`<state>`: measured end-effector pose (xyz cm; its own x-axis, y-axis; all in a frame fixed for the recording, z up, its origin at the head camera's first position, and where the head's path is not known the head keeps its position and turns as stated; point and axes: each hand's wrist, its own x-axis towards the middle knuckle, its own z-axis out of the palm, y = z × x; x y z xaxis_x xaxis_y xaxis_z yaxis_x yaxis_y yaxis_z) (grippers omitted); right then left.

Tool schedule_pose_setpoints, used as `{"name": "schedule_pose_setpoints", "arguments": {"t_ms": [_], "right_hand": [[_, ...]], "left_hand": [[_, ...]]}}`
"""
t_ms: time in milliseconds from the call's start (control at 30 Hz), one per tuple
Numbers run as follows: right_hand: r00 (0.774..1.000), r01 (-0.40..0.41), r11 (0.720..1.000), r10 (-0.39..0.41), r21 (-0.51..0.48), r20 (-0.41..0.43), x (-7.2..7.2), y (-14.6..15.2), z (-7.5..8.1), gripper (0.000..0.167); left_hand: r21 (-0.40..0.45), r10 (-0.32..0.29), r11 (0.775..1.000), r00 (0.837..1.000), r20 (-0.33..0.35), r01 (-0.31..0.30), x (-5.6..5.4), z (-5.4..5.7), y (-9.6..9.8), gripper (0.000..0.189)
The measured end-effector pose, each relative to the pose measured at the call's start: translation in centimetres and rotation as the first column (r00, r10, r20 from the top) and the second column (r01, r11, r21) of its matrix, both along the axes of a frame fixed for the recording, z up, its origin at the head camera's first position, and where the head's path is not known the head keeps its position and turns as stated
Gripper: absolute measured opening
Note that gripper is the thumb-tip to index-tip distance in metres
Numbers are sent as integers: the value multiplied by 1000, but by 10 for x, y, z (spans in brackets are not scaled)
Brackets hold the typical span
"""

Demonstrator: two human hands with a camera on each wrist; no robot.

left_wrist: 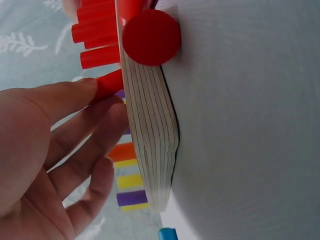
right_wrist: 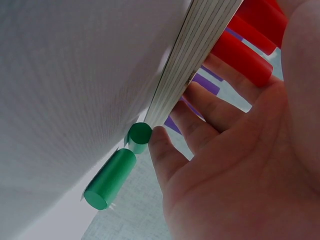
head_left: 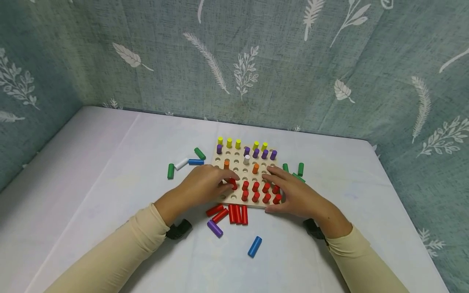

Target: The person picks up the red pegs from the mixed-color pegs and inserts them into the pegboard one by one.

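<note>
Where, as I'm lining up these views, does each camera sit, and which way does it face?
Head: worn on the head, facing forward and down at the pegboard; left hand, right hand and sleeves show.
Left wrist: on that wrist, facing the pegboard's side and a pinched red peg; left hand shows.
Right wrist: on that wrist, facing the pegboard's side and two green pegs; right hand shows.
Shared: head and left wrist both show the pinched peg.

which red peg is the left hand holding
The leftmost red peg at the board, in the farther red row. Only this one is pinched by the left hand; the other red pegs stand upright or lie loose.
</note>
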<state>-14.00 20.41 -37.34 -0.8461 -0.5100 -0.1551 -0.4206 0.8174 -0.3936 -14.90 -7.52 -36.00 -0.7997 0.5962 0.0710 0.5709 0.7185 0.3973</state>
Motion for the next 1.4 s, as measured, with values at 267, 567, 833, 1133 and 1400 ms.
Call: {"name": "schedule_pose_setpoints", "arguments": {"t_ms": [267,567,833,1133,1400], "right_hand": [[1000,-7,1000,6,-7,-16,-1,1,0,94],[999,-8,1000,8,7,-34,-1,1,0,93],[1000,-4,1000,4,2,-20,2,0,-1,93],[1000,-3,1000,3,-4,-10,1,-1,-1,94],[999,-8,1000,8,-3,-31,1,0,-2,93]], "left_hand": [[-2,1,1000,1000,-30,-1,0,-2,1,30],[7,-7,1000,998,-61,7,2,-7,4,28],[-8,-11,1000,1000,-26,11,5,-8,2,32],[-1,-8,1000,996,83,9,4,-5,-1,44],[51,12,999,993,117,-19,0,4,-6,30]]}}
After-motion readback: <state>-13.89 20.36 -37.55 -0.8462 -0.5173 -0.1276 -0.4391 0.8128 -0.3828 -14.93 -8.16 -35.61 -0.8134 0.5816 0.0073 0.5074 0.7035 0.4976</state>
